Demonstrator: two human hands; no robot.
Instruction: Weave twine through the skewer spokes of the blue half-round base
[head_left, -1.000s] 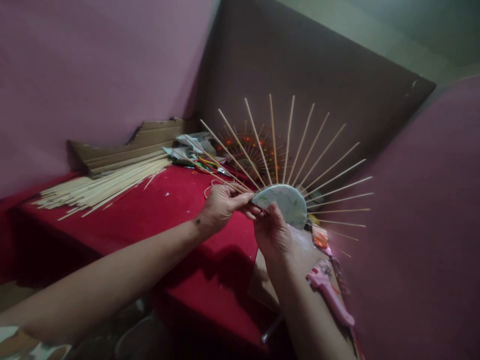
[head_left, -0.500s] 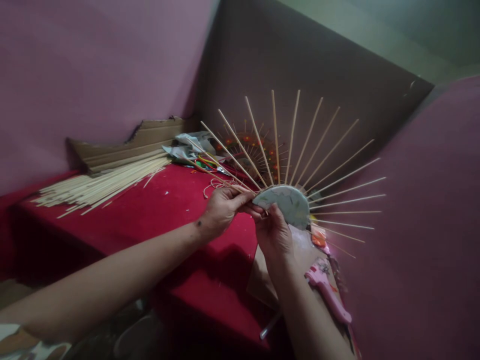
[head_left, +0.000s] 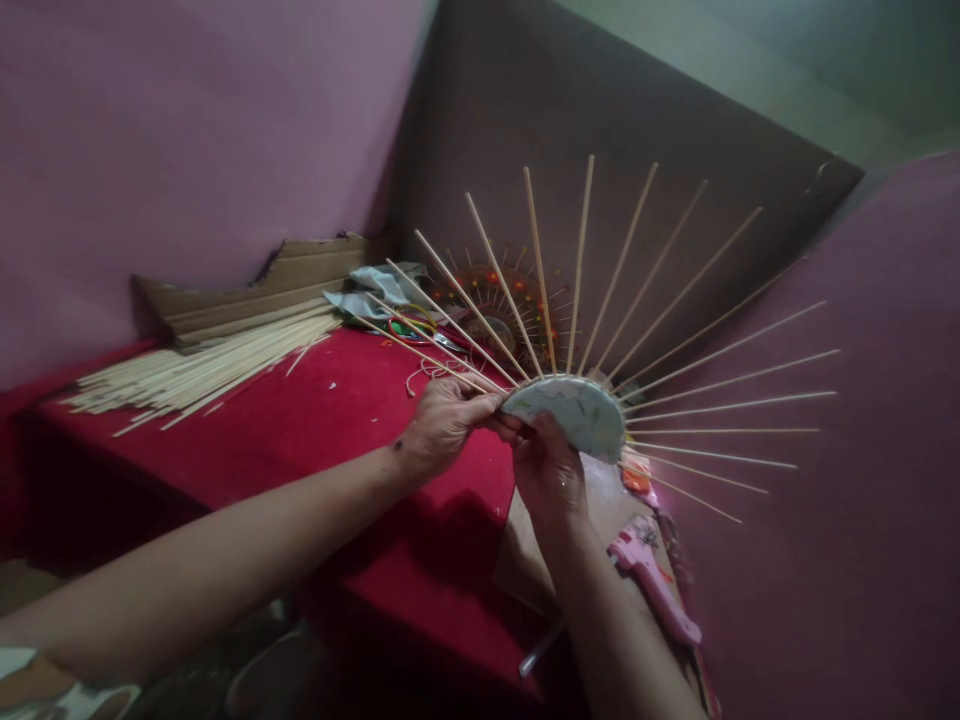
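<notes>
A pale round disc (head_left: 577, 412) with several thin wooden sticks (head_left: 679, 296) fanning out from its rim is held up over the red table (head_left: 300, 440). My right hand (head_left: 550, 470) grips the disc from below. My left hand (head_left: 444, 424) pinches its left edge, where one stick (head_left: 420, 355) runs out to the left.
A heap of loose sticks (head_left: 202, 370) lies at the table's back left beside torn cardboard (head_left: 255, 292). Crumpled cloth (head_left: 375, 290) and another decorated stick piece (head_left: 499, 305) sit at the back. A pink glue gun (head_left: 654, 582) lies under my right forearm. Pink walls close in on both sides.
The disc has tilted and come nearer, so the sticks fan wider and reach further right and up. Both hands kept their grip and shifted slightly.
</notes>
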